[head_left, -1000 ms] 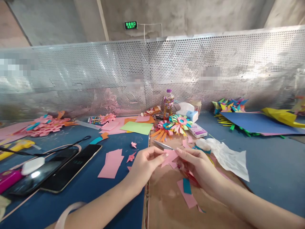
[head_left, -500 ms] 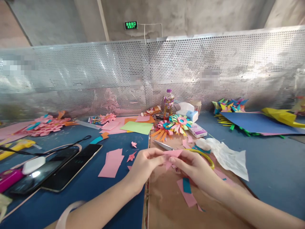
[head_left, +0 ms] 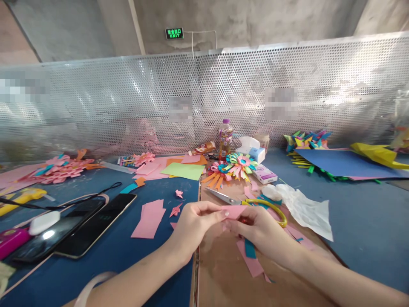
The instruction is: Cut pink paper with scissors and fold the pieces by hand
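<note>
A small piece of folded pink paper [head_left: 235,211] is pinched between both hands over the brown board. My left hand [head_left: 198,221] is closed on its left side, thumb and forefinger pressed together. My right hand [head_left: 260,228] grips its right side, fingers partly hiding the lower folds. Just behind the hands lie yellow-handled scissors [head_left: 277,209], their blades pointing left. Pink paper strips [head_left: 148,219] rest on the blue table to the left, near two small folded pink pieces [head_left: 175,210]. Pink and blue scraps [head_left: 254,265] lie below my right hand.
Two phones [head_left: 96,228] lie on the left beside a yellow glue gun [head_left: 27,198]. Paper flowers [head_left: 242,164], a bottle [head_left: 225,140] and a tissue pack [head_left: 257,154] stand at the back. Crumpled tissue [head_left: 306,209] lies right. A perforated metal screen [head_left: 128,98] closes the far side.
The pink paper has been turned and flattened between the fingers. My right hand has shifted slightly, showing more of the scissors' handle. Both hands keep their hold.
</note>
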A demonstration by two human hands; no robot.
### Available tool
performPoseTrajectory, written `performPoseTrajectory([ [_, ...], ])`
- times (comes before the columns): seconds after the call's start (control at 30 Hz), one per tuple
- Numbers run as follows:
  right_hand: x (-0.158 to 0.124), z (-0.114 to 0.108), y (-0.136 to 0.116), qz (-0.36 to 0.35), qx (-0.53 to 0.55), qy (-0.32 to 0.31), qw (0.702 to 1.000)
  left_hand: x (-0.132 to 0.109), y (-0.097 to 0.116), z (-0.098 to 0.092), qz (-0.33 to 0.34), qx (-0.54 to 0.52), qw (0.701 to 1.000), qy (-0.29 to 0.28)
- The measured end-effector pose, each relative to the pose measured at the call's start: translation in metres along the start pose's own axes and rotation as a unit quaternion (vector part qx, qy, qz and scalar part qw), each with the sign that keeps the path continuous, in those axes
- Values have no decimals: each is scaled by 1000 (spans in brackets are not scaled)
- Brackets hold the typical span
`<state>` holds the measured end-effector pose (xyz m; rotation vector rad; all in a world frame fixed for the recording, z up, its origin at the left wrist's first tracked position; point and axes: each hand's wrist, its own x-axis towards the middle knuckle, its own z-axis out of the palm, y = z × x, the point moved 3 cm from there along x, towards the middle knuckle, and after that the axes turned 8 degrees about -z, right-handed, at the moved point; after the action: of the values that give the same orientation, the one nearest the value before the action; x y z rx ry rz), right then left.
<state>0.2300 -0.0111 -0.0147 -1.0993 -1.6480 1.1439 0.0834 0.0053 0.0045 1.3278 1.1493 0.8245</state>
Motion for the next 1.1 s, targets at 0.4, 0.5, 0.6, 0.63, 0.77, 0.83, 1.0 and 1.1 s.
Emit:
performPoseTrajectory([
  [0.4,0,3,5,-22,-29,11,999,-1,4,1,5,-2,1000,4],
  [0.5,-2,5,3,-45,-49,-5,998,-3,5,1,16,11,1000,0],
  [0.6,-2,1,-2,-105,-117,-6,988,-3,7,2,43,24,998,-29],
  [0.63,-2,-1,-4,-143,-156,-5,977,-2,7,2,52,23,998,-38],
  [0.77,-7,-7,-12,-339,-346,-70,872,3,1,2,13,-43,996,-82],
  [0.83,-10,-8,-13,-410,-415,-98,806,3,-3,4,-58,-69,988,-126],
  [1.0,-10,-12,-16,-483,-481,-96,725,-4,-6,12,-131,-88,968,-195],
  [1.1,-8,-16,-16,-493,-497,-105,706,-5,-8,13,-112,-87,969,-203],
])
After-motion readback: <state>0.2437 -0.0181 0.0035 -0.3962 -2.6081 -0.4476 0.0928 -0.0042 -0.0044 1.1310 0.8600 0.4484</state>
